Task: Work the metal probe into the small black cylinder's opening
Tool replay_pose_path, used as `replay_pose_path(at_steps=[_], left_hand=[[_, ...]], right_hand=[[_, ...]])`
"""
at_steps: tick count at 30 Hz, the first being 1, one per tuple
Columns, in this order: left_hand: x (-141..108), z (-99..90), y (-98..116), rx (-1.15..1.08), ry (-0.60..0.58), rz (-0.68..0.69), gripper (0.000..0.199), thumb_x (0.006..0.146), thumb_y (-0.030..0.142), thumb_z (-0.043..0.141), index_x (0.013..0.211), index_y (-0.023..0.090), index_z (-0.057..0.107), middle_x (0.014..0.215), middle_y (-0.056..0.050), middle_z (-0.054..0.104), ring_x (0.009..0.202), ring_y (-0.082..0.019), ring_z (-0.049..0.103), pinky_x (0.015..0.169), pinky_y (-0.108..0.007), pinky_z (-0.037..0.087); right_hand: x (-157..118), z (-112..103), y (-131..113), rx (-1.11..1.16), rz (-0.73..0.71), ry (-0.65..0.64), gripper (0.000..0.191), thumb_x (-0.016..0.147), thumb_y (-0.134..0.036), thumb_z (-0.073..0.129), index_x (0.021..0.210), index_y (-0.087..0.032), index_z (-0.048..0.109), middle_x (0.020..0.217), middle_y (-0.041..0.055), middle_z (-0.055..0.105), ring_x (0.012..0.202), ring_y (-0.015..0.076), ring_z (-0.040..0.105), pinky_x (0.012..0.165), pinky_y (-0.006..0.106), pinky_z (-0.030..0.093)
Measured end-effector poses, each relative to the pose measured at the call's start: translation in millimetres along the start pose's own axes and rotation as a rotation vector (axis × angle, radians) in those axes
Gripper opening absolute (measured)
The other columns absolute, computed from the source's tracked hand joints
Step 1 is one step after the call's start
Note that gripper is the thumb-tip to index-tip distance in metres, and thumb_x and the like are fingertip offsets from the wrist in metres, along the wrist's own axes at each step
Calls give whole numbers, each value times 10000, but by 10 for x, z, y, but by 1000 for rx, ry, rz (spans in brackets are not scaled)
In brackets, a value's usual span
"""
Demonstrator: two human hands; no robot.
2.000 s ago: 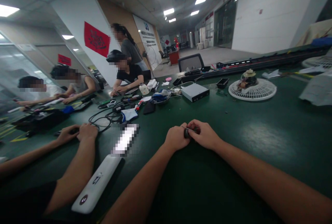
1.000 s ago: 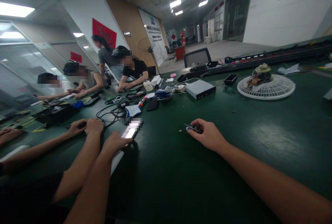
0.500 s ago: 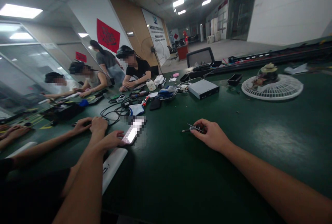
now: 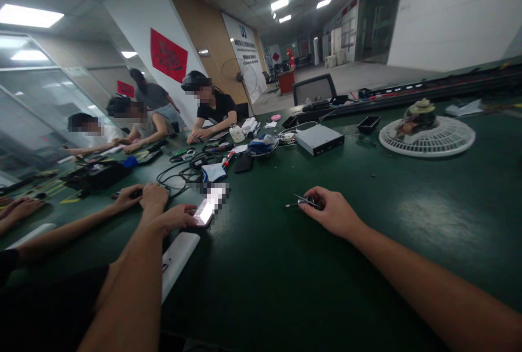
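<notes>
From the head view, the right hand (image 4: 332, 211) sits closed on the dark green bench mat (image 4: 391, 265), thumb and fingers pinching a slim pair of tweezers (image 4: 305, 202), though at this size it could be some other fine metal pick. Their long axis runs nearly level across the view, with the tips out to the left of the fist, pointing toward the left hand (image 4: 173, 217), which lies well apart. That left hand reaches forward with its fingers laid over the near end of a phone (image 4: 206, 213) with a bright, pixelated screen; whether they grip it or only rest there, I cannot tell. The phone's long axis slants from lower left to upper right, and it lies just beyond a long white plastic bar (image 4: 177, 259). The right hand is the one on the tweezers, the left the nearer to the phone, and the tips aim across the mat at the phone. Just left of the left hand, a co-worker's two hands (image 4: 138, 195) rest on the same bench. Further out lie tangled black cables (image 4: 175, 175), a blue-and-white cloth (image 4: 212, 173), a silver box (image 4: 319, 139) and a white fan guard (image 4: 426, 140)
</notes>
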State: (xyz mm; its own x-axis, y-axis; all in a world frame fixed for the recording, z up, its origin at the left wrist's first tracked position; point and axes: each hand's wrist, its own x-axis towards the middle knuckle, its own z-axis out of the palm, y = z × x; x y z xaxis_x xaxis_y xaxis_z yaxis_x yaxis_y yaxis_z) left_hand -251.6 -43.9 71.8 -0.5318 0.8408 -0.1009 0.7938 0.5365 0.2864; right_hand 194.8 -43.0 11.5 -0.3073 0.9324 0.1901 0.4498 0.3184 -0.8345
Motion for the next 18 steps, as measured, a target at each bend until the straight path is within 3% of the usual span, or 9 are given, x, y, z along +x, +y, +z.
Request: replay_pose_path(at_steps=[3, 9, 15, 18], left_hand=[[63, 5, 22, -116, -176, -58, 397, 562, 142, 716, 957, 154, 681, 831, -25, 724, 796, -222, 673, 654, -249, 494], [122, 13, -51, -198, -229, -91, 414, 603, 153, 734, 1011, 139, 666, 880, -30, 724, 903, -242, 670, 665, -241, 493], [84, 38, -102, -152, -207, -91, 264, 915, 287, 587, 1132, 145, 637, 978, -36, 690, 942, -219, 656, 752, -301, 547], [48, 21, -21, -41, -69, -76, 345, 942, 371, 594, 1203, 144, 594, 1185, -82, 621, 1022, -235, 634, 858, -415, 558]], right_hand=[[-5, -5, -2, -2, 3, -4, 327, 838, -468, 639, 1036, -209, 669, 874, 44, 697, 708, 177, 615, 608, 322, 462], [5, 3, -1, -5, -6, -5, 319, 840, -455, 637, 1038, -206, 668, 868, 44, 697, 711, 179, 620, 616, 326, 463], [5, 0, -3, -10, 0, -7, 311, 836, -458, 640, 1019, -208, 671, 874, 42, 700, 710, 178, 619, 612, 326, 464], [2, 0, -8, -15, 4, -2, 311, 840, -457, 640, 1026, -209, 669, 872, 41, 700, 705, 177, 617, 610, 326, 462]])
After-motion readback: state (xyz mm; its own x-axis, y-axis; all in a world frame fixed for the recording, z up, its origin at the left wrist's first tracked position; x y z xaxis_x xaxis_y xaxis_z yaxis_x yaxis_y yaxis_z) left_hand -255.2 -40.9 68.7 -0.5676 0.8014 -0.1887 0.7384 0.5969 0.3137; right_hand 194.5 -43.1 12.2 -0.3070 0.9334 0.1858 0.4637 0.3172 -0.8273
